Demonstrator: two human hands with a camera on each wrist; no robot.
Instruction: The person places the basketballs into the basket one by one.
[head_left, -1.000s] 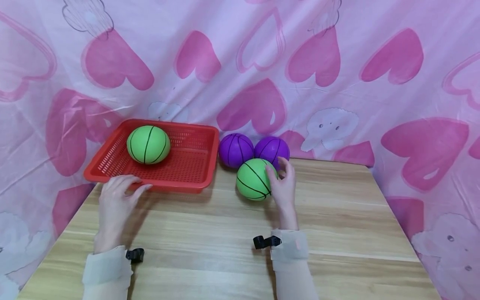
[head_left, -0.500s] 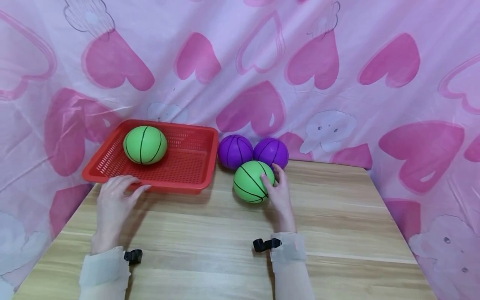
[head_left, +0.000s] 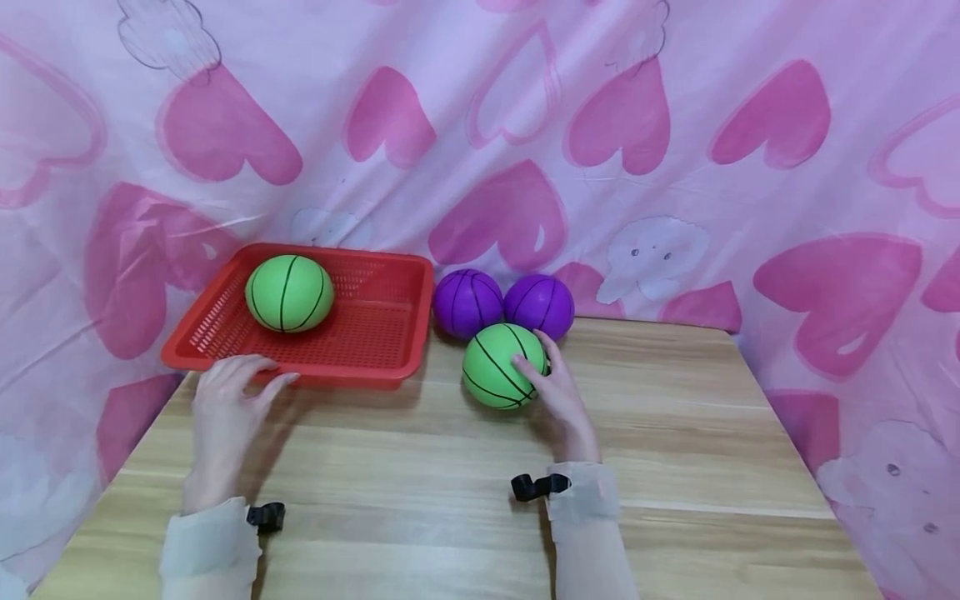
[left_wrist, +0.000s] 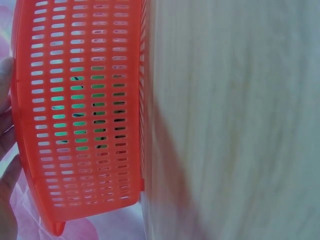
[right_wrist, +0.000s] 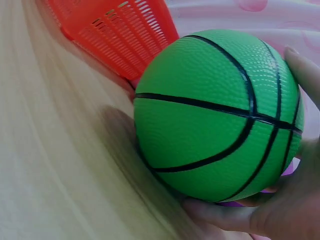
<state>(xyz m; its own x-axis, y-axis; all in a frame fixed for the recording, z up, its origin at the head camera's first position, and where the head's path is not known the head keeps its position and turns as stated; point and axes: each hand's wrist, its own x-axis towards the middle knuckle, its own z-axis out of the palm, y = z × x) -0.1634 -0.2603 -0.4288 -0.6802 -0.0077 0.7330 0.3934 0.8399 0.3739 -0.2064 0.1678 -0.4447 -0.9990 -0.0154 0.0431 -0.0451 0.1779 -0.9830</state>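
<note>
My right hand (head_left: 561,396) grips a small green basketball (head_left: 501,367) with black lines from its right side. In the right wrist view the thumb and fingers (right_wrist: 227,215) curve around the green basketball (right_wrist: 215,115), close over the wooden table. My left hand (head_left: 228,408) holds the front rim of a red plastic basket (head_left: 360,368). The left wrist view has its fingertips (left_wrist: 6,75) right at the rim of the slotted basket (left_wrist: 90,165). Another green basketball (head_left: 289,293) lies inside the basket, toward its left.
Two purple basketballs (head_left: 468,303) sit side by side to the right of the basket, behind the held ball. A pink heart-patterned cloth (head_left: 495,100) hangs along the back of the wooden table (head_left: 420,500).
My right hand has drawn the green basketball slightly left and toward me, its fingers now further around the ball. The ball in the basket has shifted a little left. My left hand stays at the rim.
</note>
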